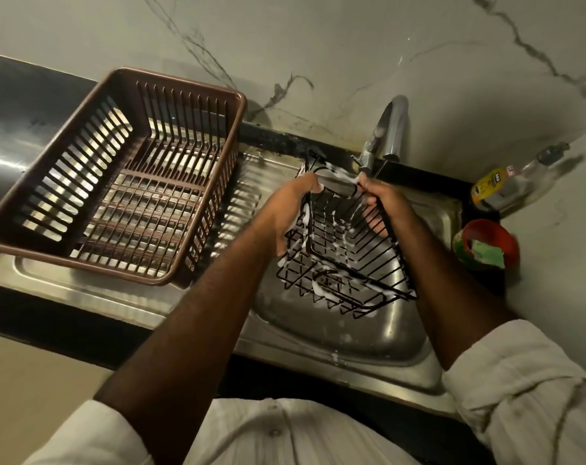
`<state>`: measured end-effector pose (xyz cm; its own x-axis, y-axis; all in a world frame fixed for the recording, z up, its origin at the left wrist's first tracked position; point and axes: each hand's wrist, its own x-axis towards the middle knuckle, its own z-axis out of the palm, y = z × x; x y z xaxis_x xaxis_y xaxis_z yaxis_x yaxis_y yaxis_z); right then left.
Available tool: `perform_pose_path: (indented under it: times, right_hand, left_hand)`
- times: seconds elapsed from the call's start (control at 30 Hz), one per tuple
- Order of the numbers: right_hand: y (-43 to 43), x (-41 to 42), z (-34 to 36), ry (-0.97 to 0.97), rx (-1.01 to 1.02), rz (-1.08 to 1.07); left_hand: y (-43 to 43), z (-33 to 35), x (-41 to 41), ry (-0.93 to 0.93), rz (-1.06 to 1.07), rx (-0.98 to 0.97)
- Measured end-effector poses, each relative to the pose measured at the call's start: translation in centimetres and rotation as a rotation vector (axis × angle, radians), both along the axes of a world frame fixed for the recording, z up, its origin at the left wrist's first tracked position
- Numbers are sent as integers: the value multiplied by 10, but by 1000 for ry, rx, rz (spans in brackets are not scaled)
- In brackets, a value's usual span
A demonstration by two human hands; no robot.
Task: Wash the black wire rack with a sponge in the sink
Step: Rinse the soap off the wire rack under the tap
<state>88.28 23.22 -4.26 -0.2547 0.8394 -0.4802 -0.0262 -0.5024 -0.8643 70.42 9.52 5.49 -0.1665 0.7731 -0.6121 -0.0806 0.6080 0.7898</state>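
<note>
Progress check: the rack (362,273) is lathered all over, white suds clinging to the wires, and it's held tilted over the sink (352,333) bowl, right under the tap (390,129) at 12 o'clock. The green sponge (487,255) is parked in a red bowl (506,239) on the surface at 3 o'clock, so I'd say scrubbing is pretty much done and rinsing is what's left. Can't tell if water's actually running.

Grip: left hand (289,213) has its fingers wrapped round the rack's 9 o'clock side wall. Right hand (383,203) is curled tight over the top rim wire near 1 o'clock. Both clamped on, neither loose. An empty brown basket (170,82) sits off at 9 o'clock, probably the drying spot.
</note>
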Motion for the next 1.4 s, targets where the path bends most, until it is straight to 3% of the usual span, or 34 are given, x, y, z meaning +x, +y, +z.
perform_pose_path:
  times: [0.1, 0.2, 0.33, 0.57, 0.67, 0.83, 0.93, 1.07, 1.2, 1.4]
  right_hand:
    - [7, -8, 2, 198, -250, -26]
    - [5, -22, 4, 363, -247, -128]
    - [2, -28, 2, 377, -107, -17]
    - [-3, -19, 12, 328, -86, 198]
    - [-12, -12, 10, 169, -65, 366]
    - [-14, -7, 17, 140, -98, 397]
    - [-1, -4, 17, 312, -85, 302]
    - [19, -22, 20, 486, -177, -75]
    - [22, -42, 20, 349, -272, -323]
    - [11, -41, 17, -144, -45, -214]
  left_hand:
    - [1, 0, 1, 76, 46, 64]
    - [3, -3, 2, 235, 118, 152]
    - [4, 5, 4, 305, 186, 184]
    - [11, -4, 14, 408, 282, 258]
    - [13, -8, 18, 415, 333, 241]
    - [18, -7, 19, 453, 350, 223]
    - [19, -4, 15, 479, 319, 223]
    - [15, -3, 12, 472, 320, 239]
    - [15, -7, 13, 480, 319, 249]
    - [14, -9, 16, 479, 317, 242]
